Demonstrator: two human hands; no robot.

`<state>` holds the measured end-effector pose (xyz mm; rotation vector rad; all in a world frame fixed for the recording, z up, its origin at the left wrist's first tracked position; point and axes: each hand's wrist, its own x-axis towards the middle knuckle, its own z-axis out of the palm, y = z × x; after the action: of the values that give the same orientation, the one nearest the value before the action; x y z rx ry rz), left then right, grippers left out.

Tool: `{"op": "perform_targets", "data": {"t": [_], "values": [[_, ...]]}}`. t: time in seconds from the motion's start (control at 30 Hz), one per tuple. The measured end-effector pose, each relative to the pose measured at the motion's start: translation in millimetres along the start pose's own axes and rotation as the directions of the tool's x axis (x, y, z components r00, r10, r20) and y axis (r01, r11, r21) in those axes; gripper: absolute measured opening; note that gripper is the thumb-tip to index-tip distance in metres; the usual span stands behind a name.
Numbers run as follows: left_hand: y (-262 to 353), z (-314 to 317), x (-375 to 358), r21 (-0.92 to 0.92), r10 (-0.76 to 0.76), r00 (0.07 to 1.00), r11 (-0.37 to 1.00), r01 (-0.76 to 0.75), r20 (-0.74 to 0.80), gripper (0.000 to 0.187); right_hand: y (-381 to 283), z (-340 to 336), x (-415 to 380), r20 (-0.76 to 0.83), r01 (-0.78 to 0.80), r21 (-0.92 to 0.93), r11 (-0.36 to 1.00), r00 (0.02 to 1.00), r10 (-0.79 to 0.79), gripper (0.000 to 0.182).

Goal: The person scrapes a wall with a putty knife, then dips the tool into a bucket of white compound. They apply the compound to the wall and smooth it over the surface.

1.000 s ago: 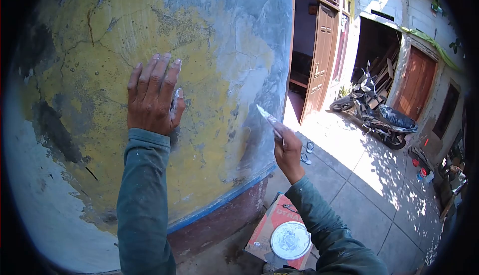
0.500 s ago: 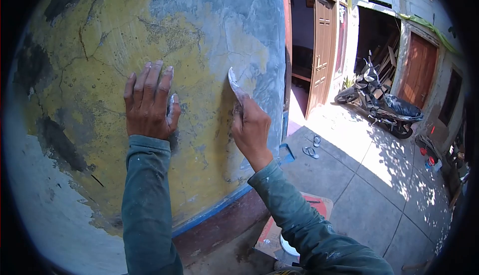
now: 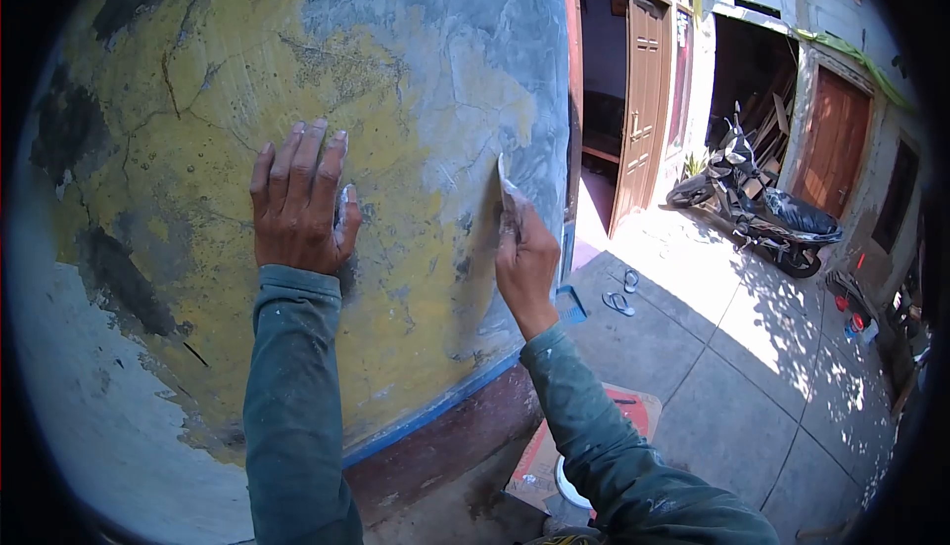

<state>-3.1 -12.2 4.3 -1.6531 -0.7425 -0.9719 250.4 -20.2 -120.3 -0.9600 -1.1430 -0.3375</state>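
Note:
My right hand (image 3: 528, 263) grips a thin putty scraper (image 3: 506, 177) smeared white. Its upper tip is against or very close to the wall (image 3: 396, 219), where blue-grey skim meets old yellow paint. To the left, my left hand (image 3: 299, 204) is raised before the yellow part, back towards me, fingers long and close together. Between its thumb and forefinger shows the edge of a white-smeared thing (image 3: 344, 199); the rest is hidden behind the palm. Cracks and dark patches mark the wall around it.
Below my right arm are a cardboard box (image 3: 529, 461) and a white tub (image 3: 572, 491). A blue dustpan-like thing (image 3: 569, 305) and sandals (image 3: 618, 303) lie on the paving. Beyond stand an open door (image 3: 641, 115) and a parked motorbike (image 3: 757, 199).
My right hand has moved right along the wall with the putty scraper, towards the wall's corner. The left hand stays almost where it was.

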Motion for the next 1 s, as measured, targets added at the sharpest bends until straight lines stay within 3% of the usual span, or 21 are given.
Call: {"op": "perform_targets", "data": {"t": [0.07, 0.1, 0.13, 0.17, 0.23, 0.3, 0.37, 0.43, 0.5, 0.53, 0.6, 0.7, 0.77, 0.93, 0.97, 1.0], "values": [[0.7, -0.5, -0.7, -0.002, 0.005, 1.000, 1.000, -0.005, 0.008, 0.064, -22.2, 4.8, -32.2, 0.174, 0.201, -0.098, 0.975, 0.968, -0.182, 0.042], [1.2, -1.3, -0.3, 0.005, 0.008, 1.000, 1.000, -0.008, 0.009, 0.061, -31.3, 4.4, -44.0, 0.222, 0.252, -0.016, 0.968, 0.944, -0.242, 0.043], [1.4, -2.2, 0.6, 0.014, 0.012, 1.000, 1.000, -0.012, 0.008, 0.057, -37.4, -5.5, -53.3, 0.385, 0.230, -0.008, 0.973, 0.899, -0.209, 0.043], [1.1, -2.1, 1.5, 0.016, 0.015, 1.000, 1.000, -0.015, 0.004, 0.057, -35.2, -8.5, -50.6, 0.380, 0.232, -0.007, 0.973, 0.900, -0.212, 0.043], [0.6, -1.2, 0.3, 0.009, 0.024, 1.000, 1.000, -0.024, -0.006, 0.056, -27.3, -18.2, -41.3, 0.374, -0.029, 0.343, 0.939, 0.921, -0.108, 0.042], [0.3, -1.1, 0.2, 0.015, 0.023, 1.000, 1.000, -0.022, -0.011, 0.056, -12.7, -30.4, -4.0, 0.274, -0.178, 0.382, 0.907, 0.959, 0.072, 0.038], [1.6, -0.8, -0.4, 0.015, 0.024, 1.000, 1.000, -0.024, -0.010, 0.056, 11.9, -36.9, 37.9, 0.076, -0.086, 0.273, 0.958, 0.995, 0.067, 0.035], [1.2, -0.7, -0.2, 0.016, 0.023, 1.000, 1.000, -0.023, -0.004, 0.056, 20.2, -36.8, 75.9, -0.018, 0.024, 0.237, 0.971, 1.000, -0.020, 0.035], [0.6, -1.3, 0.6, 0.015, 0.021, 1.000, 1.000, -0.020, -0.005, 0.056, 9.1, -31.3, 102.0, -0.014, 0.219, 0.130, 0.967, 0.975, -0.220, 0.041], [1.0, -1.8, 0.0, 0.006, 0.020, 1.000, 1.000, -0.020, 0.000, 0.057, 6.6, -28.5, 107.9, -0.012, 0.217, 0.133, 0.967, 0.976, -0.218, 0.041], [1.6, -2.3, -0.3, 0.003, 0.015, 1.000, 1.000, -0.015, 0.005, 0.057, 3.2, -21.8, 114.3, 0.079, 0.454, -0.140, 0.880, 0.891, -0.447, 0.047], [1.7, -2.1, -0.7, 0.004, 0.009, 1.000, 1.000, -0.009, 0.017, 0.058, 10.2, -4.5, 93.8, 0.169, 0.453, -0.223, 0.863, 0.890, -0.423, 0.051], [0.5, -1.9, -0.7, 0.006, 0.004, 1.000, 1.000, -0.004, 0.027, 0.058, 18.5, 1.7, 62.0, 0.150, 0.489, -0.221, 0.844, 0.872, -0.466, 0.052], [2.1, 0.3, -0.8, 0.015, -0.004, 1.000, 1.000, 0.004, -0.001, 0.063, 26.1, -41.3, -0.8, 0.453, 0.498, -0.064, 0.865, 0.787, -0.419, 0.053], [1.5, 0.1, -0.1, 0.017, -0.007, 1.000, 1.000, 0.007, -0.011, 0.063, 26.3, -46.5, 8.1, 0.450, 0.506, -0.066, 0.860, 0.784, -0.427, 0.053], [1.5, -0.7, -0.5, 0.006, -0.008, 1.000, 1.000, 0.008, 0.001, 0.061, 25.9, -49.9, 20.3, 0.366, 0.434, -0.043, 0.900, 0.845, -0.390, 0.051]]}}
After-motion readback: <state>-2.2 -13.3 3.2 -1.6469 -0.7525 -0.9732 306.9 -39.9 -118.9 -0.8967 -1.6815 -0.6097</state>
